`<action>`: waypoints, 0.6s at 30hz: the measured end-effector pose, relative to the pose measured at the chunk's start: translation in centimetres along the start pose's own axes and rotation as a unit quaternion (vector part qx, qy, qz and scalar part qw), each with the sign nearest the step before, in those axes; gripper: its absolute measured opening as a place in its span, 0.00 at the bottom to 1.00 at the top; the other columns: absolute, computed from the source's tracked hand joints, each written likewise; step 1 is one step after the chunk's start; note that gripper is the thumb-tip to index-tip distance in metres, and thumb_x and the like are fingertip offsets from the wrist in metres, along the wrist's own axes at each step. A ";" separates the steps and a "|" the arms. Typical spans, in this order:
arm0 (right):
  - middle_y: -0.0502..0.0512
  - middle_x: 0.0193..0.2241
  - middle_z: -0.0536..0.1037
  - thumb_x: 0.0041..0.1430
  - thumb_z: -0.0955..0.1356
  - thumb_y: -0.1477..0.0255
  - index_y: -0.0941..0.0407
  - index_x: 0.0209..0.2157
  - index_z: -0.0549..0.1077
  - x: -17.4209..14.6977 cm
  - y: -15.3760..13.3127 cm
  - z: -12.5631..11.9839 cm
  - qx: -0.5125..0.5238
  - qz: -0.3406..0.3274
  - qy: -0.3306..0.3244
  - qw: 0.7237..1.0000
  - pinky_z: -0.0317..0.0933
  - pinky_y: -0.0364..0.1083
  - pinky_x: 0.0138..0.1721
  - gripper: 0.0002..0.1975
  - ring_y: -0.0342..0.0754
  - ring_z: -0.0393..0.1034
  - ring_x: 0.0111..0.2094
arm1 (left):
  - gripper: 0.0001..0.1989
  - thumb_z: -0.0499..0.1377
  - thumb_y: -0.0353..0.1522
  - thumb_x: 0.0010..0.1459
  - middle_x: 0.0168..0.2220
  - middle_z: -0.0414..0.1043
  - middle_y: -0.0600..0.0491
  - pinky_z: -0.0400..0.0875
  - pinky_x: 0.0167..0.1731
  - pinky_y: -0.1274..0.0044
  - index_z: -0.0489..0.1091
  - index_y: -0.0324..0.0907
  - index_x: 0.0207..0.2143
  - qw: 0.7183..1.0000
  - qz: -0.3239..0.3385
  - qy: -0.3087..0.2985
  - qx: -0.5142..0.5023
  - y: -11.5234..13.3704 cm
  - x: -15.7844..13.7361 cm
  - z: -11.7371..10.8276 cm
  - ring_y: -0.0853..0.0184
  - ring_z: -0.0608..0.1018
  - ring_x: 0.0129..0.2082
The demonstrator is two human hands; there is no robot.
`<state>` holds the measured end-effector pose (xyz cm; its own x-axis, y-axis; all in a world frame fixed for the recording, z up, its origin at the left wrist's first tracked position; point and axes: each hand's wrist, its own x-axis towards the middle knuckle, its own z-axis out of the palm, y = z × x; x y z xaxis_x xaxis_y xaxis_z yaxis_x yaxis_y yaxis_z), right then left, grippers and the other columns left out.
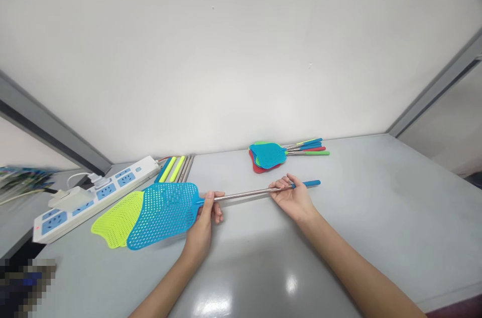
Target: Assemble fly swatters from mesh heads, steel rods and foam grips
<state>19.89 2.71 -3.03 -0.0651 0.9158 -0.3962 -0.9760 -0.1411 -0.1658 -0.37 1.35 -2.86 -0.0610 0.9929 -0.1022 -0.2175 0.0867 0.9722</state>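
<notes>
A blue fly swatter (165, 212) with a metal rod and a blue handle end lies across both my hands, its perforated head to the left. My left hand (203, 220) pinches it where the head joins the rod. Around the rod, close to the blue grip, the fingers of my right hand (293, 197) are curled, palm up. Partly hidden behind the blue head is a yellow-green swatter head (119, 220). Beyond my right hand, a stack of swatters (269, 155) rests with a blue head on top and red and green ones under it.
A white power strip (98, 197) with plugs runs along the left side of the grey table (376, 222). Several loose handles and rods (175, 169) lie beside it near the wall (233, 57). Metal frame posts (437, 85) stand at both sides.
</notes>
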 end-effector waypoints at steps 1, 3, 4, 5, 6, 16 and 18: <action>0.42 0.12 0.52 0.52 0.57 0.74 0.55 0.17 0.49 0.0 0.0 0.0 -0.006 -0.001 -0.004 1.000 0.61 0.43 0.24 0.13 0.38 0.53 0.14 | 0.14 0.54 0.40 0.50 0.14 0.58 0.59 0.59 0.18 0.82 0.70 0.38 0.31 1.000 0.007 0.010 0.021 0.1 -0.1 0.0 0.75 0.61 0.15; 0.42 0.12 0.51 0.53 0.56 0.75 0.56 0.16 0.48 -0.1 0.0 0.0 -0.015 -0.001 -0.007 1.000 0.60 0.42 0.22 0.14 0.37 0.52 0.13 | 0.12 0.54 0.39 0.49 0.14 0.59 0.58 0.59 0.19 0.82 0.70 0.39 0.29 0.998 0.023 0.023 0.058 0.3 -0.4 -0.1 0.74 0.62 0.15; 0.42 0.12 0.51 0.53 0.56 0.76 0.56 0.16 0.47 -0.1 0.0 0.0 -0.019 -0.001 -0.007 1.000 0.59 0.41 0.21 0.14 0.37 0.51 0.13 | 0.11 0.54 0.38 0.49 0.13 0.60 0.58 0.59 0.19 0.82 0.71 0.39 0.27 0.996 0.033 0.025 0.078 0.5 -0.5 -0.1 0.74 0.63 0.15; 0.42 0.12 0.50 0.53 0.56 0.76 0.56 0.16 0.47 -0.1 0.0 0.1 -0.022 -0.001 -0.006 1.000 0.58 0.41 0.20 0.14 0.37 0.51 0.13 | 0.10 0.55 0.37 0.49 0.13 0.60 0.57 0.58 0.20 0.82 0.71 0.40 0.25 0.994 0.044 0.022 0.100 0.6 -0.7 -0.1 0.74 0.63 0.16; 0.42 0.12 0.50 0.53 0.56 0.76 0.56 0.16 0.46 -0.2 0.0 0.1 -0.023 -0.001 -0.004 1.000 0.57 0.40 0.19 0.14 0.37 0.50 0.13 | 0.09 0.55 0.36 0.48 0.13 0.61 0.57 0.58 0.20 0.82 0.71 0.40 0.23 0.991 0.055 0.016 0.122 0.8 -0.9 -0.1 0.73 0.64 0.16; 0.42 0.11 0.47 0.51 0.57 0.77 0.56 0.16 0.42 -0.2 0.4 0.1 0.014 -0.006 -0.009 1.000 0.50 0.37 0.15 0.16 0.36 0.45 0.12 | 0.20 0.47 0.39 0.53 0.10 0.62 0.54 0.51 0.14 0.82 0.66 0.38 0.16 0.948 -0.047 -0.237 0.209 0.4 -0.6 0.1 0.74 0.59 0.11; 0.42 0.10 0.47 0.51 0.57 0.77 0.56 0.16 0.41 -0.3 0.6 0.1 0.018 -0.023 -0.013 0.999 0.49 0.38 0.14 0.17 0.36 0.44 0.12 | 0.21 0.45 0.40 0.53 0.07 0.59 0.56 0.49 0.13 0.82 0.63 0.39 0.14 0.946 -0.068 -0.255 0.189 0.3 -0.7 0.2 0.75 0.57 0.09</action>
<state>19.29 2.34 -2.95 -0.0249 0.9305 -0.3653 -0.9850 -0.0852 -0.1499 -0.20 0.72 -2.49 0.4411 0.8724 -0.2106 0.1799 0.1439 0.9731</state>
